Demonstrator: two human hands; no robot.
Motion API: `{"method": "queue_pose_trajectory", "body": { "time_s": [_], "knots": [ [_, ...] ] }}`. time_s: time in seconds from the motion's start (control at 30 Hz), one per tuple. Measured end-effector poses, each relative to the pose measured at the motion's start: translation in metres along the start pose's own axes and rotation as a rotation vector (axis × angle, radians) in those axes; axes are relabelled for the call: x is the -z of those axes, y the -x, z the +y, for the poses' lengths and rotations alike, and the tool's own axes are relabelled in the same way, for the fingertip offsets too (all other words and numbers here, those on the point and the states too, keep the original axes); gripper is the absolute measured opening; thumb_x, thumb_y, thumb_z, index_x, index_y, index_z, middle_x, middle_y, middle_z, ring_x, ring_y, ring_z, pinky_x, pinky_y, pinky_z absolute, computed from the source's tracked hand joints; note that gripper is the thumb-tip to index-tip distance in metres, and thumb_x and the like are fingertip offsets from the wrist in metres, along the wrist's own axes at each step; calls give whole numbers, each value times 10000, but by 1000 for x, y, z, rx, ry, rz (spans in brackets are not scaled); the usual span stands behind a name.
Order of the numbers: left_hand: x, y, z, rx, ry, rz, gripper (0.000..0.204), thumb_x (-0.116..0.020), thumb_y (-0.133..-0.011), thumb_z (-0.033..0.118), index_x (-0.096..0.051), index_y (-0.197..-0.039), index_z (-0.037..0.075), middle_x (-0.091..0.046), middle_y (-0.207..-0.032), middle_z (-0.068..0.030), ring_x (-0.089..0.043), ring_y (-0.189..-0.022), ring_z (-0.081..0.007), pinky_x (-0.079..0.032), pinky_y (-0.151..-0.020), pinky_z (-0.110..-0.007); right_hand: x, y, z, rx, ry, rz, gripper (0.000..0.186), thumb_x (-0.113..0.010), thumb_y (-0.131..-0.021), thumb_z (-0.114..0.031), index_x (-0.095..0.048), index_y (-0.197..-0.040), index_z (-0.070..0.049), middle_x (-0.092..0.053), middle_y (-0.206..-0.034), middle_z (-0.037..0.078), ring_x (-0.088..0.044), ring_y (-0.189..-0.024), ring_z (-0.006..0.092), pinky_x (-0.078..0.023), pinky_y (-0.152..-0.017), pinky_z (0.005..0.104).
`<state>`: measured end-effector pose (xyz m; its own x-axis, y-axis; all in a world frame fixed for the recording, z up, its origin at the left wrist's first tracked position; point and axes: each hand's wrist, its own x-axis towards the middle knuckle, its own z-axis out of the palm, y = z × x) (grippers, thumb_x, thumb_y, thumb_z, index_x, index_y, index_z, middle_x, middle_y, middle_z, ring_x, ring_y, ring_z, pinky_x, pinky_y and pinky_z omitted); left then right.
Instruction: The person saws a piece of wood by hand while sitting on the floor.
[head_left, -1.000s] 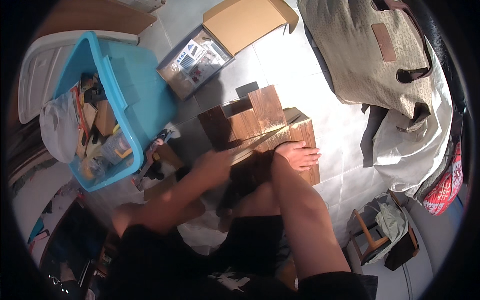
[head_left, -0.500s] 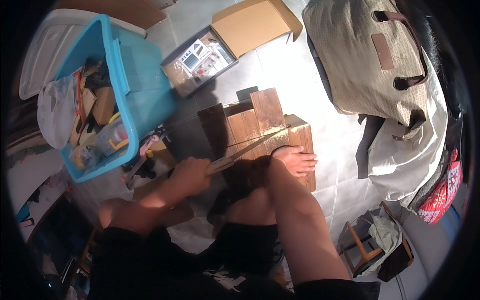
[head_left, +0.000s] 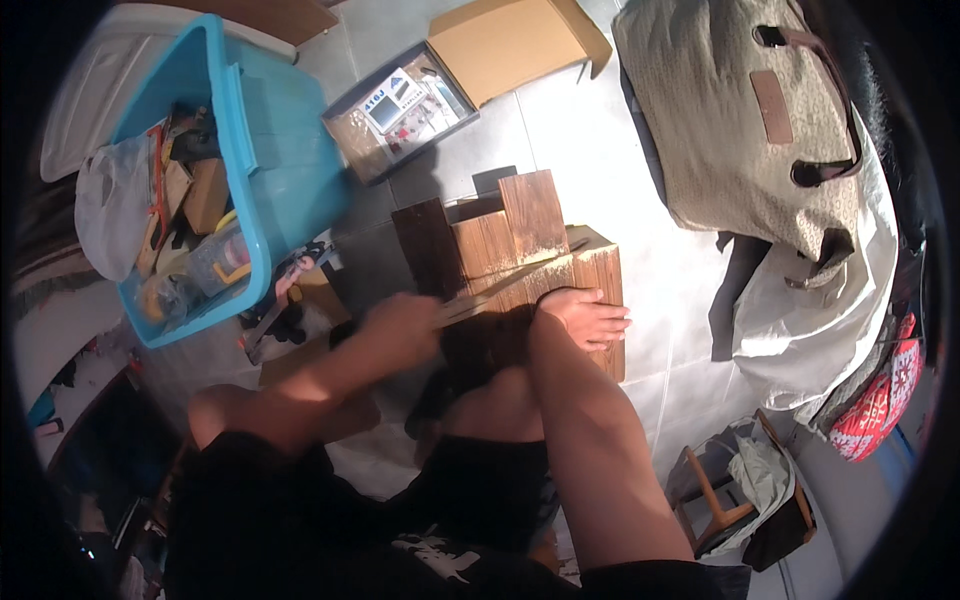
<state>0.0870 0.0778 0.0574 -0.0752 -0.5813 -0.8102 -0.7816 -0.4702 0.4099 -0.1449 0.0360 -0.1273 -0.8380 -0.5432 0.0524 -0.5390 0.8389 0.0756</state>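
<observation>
1. left hand [head_left: 400, 328]: curled in a fist round the pale handle of a long narrow tool [head_left: 465, 307]; slightly blurred, so single fingers are hard to tell apart.
2. the tool slants up and to the right from the fist, its thin far part lying over the wooden piece [head_left: 510, 295]. exact kind of tool: cannot tell.
3. right hand [head_left: 590, 318]: laid flat on the right part of the wooden piece, palm down, fingers stretched out; grasping nothing, only resting on top.
4. the wooden piece sits on the tiled floor [head_left: 590, 130] in front of the person, between the knees and an open cardboard box [head_left: 510, 50]. brown, grained, stepped in outline; pale worn patches and dust run along the edge by the tool.
5. the cardboard box, flap back, holds small packets.
6. to the left, a blue bin [head_left: 285, 150] lies tipped, mixed tools and a whitish plastic bag [head_left: 112, 215] at its mouth.
7. to the right, a large beige bag [head_left: 700, 130], white cloth [head_left: 800, 330] beside it, red patterned fabric [head_left: 880, 400] near that; lower down, a small wooden-framed stool [head_left: 715, 490].
</observation>
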Motion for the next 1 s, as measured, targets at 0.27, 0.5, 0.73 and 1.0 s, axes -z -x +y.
{"method": "queue_pose_trajectory", "body": {
  "time_s": [0.27,0.5,0.73,1.0],
  "knots": [
    [3,-14,8,-10,-107,-53,232,-662,-806,152,-714,-977,3,-723,-963,-243,-709,-954,-425,-575,-848,-529,-4,-7,-9,-40,-10,12,713,-257,-1073,-526,-232,-1649,-107,-242,-1709,125,-207,-1582,335,-184,-1248,540],
    [0,-54,32,7,-147,10,245,-652,-836,146,-753,-1027,33,-741,-1019,-230,-727,-974,-413,-589,-872,-511,-7,11,-14,4,12,2,719,-251,-1077,-527,-223,-1651,-95,-228,-1714,129,-197,-1585,342,-184,-1245,541],
    [43,18,33,109,-121,-140,242,-673,-799,131,-731,-994,1,-729,-1027,-248,-716,-987,-420,-587,-854,-490,1,-7,-6,-12,1,25,693,-260,-1069,-474,-242,-1644,-88,-240,-1706,150,-203,-1579,353,-185,-1244,549],
    [42,6,47,92,-113,-115,257,-675,-801,140,-746,-1017,21,-731,-1073,-244,-721,-997,-420,-592,-866,-503,11,2,-12,35,12,-61,691,-239,-1077,-493,-258,-1641,-94,-269,-1702,121,-218,-1580,324,-192,-1241,538]
  ]
}}
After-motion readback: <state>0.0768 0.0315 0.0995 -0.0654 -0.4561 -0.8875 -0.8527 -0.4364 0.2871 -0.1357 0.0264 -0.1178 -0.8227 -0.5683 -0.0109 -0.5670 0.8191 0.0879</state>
